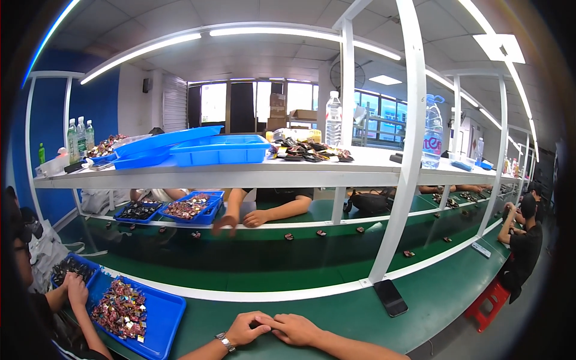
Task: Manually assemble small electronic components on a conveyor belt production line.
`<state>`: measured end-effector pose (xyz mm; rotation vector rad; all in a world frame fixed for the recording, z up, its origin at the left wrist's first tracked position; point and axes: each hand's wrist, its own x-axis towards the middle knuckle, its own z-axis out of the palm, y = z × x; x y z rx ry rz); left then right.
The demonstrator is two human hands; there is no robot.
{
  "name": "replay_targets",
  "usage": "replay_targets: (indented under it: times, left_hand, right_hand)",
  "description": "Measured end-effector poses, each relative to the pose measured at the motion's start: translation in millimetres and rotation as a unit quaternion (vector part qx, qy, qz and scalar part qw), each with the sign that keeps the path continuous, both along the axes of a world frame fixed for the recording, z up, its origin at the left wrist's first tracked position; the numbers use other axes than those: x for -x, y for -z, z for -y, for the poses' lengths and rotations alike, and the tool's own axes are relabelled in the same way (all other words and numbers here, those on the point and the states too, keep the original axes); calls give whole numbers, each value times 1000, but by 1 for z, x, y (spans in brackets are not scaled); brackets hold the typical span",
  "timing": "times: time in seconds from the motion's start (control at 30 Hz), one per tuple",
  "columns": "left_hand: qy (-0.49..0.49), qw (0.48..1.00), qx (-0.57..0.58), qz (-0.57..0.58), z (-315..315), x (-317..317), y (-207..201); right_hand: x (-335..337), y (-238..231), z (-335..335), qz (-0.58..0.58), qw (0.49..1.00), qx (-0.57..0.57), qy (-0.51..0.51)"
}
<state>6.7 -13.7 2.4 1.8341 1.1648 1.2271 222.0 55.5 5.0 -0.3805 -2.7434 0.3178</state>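
My left hand [245,329], with a metal-banded wristwatch [225,342] at its wrist, rests at the near edge of the green worktable [336,309]. My right hand [296,329] meets it from the other side. The fingers of both hands are bent and touch each other, and I see nothing held in them. Left of my hands lies a blue tray [171,318] with a heap of small reddish-brown and gold parts [122,309]. A black phone [390,298] lies on the table to the right.
A co-worker's hands [74,289] reach to a blue bin of dark parts [66,270] at left. Beyond a white rail, a dark green conveyor belt [264,255] carries scattered small parts. Another person's hands [240,221] are across it. White posts [401,198] hold an overhead shelf [228,176].
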Motion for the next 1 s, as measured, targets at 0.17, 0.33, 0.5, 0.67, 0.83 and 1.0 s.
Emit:
replay_targets:
  times: [0.17,0.33,0.5,0.67,0.83,1.0]
  left_hand:
    - [40,997,-50,-32,0,-3,5]
    - [31,999,-37,-20,8,-5,0]
    - [14,999,-40,-8,6,-8,-7]
    - [20,999,-33,-9,-1,-6,-3]
    - [26,998,-62,-14,4,-3,-3]
    - [26,997,-71,-14,4,-4,-3]
  right_hand:
    - [1,4,7,-3,1000,-5,-2]
    - [1,-1,9,-18,999,-27,-13]
    - [2,-3,6,-6,996,-93,7]
    - [1,-5,2,-21,994,-107,23]
    - [4,-4,7,-28,994,-100,22]
    - [3,-3,8,-22,995,-99,25]
